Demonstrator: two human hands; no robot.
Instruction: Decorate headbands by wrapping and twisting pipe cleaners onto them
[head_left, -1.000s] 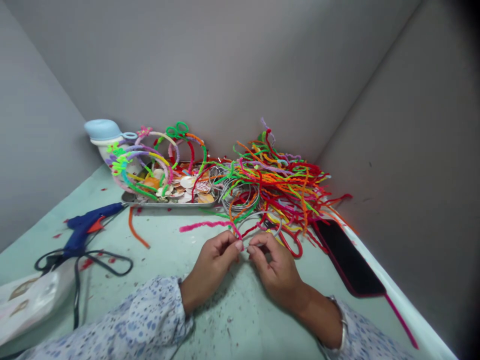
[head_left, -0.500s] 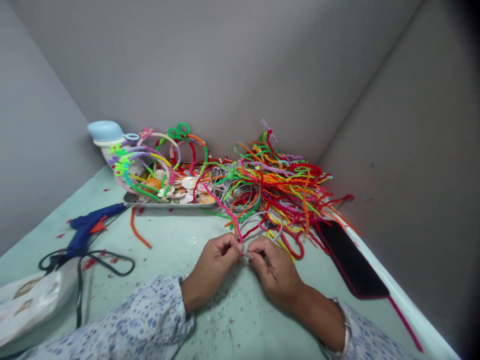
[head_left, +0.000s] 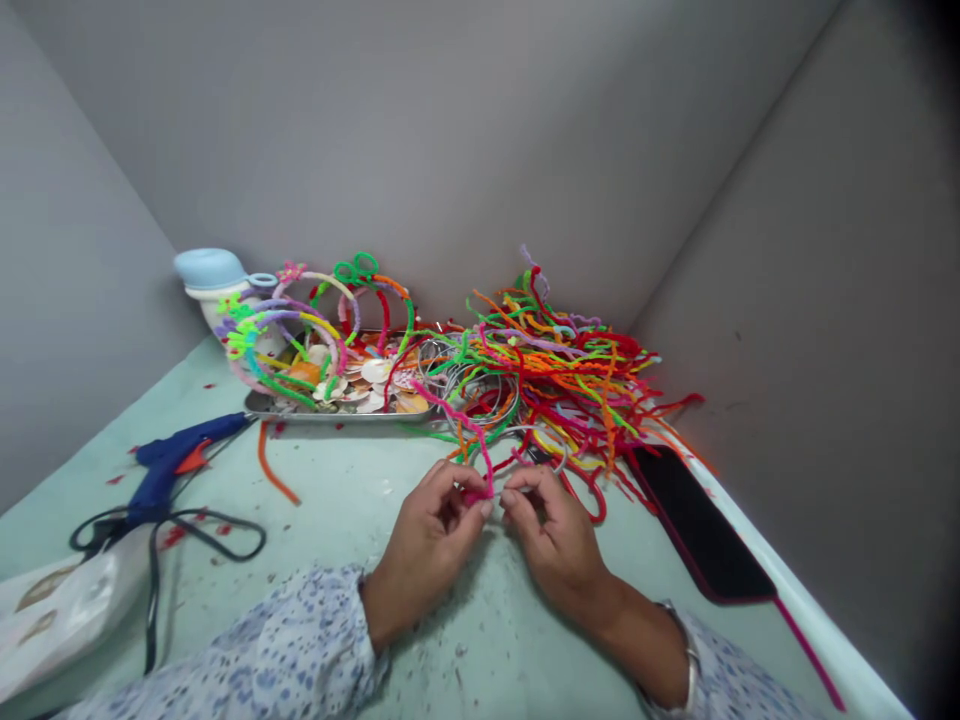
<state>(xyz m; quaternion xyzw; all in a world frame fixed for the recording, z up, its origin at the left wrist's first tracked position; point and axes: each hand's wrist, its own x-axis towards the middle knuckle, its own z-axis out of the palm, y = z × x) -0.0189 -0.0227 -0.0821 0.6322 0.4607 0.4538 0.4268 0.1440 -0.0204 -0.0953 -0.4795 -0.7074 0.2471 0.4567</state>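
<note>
My left hand (head_left: 431, 540) pinches a bright pink pipe cleaner (head_left: 480, 437) between thumb and fingers. Its free length sticks up and away toward the tray. Close beside it, my right hand (head_left: 551, 530) is closed in a pinch on a thin grey hoop (head_left: 517, 430), which looks like a headband and arches behind the fingers. The fingertips of both hands almost meet, and the pink strand lies against the hoop's end there. How far it is wound round is hidden by my fingers.
A metal tray (head_left: 337, 416) of shells and finished fuzzy headbands (head_left: 296, 320) stands at the back, beside a bottle (head_left: 214, 270). Back right is a heap of pipe cleaners (head_left: 577, 360). A blue glue gun (head_left: 165, 460) lies left, a phone (head_left: 705, 525) right, red-handled scissors (head_left: 596, 505) behind my right hand.
The pink pipe cleaner has bent into a curve over my left fingers, where it stood straighter before. Both hands have turned slightly and stay close together, still pinching.
</note>
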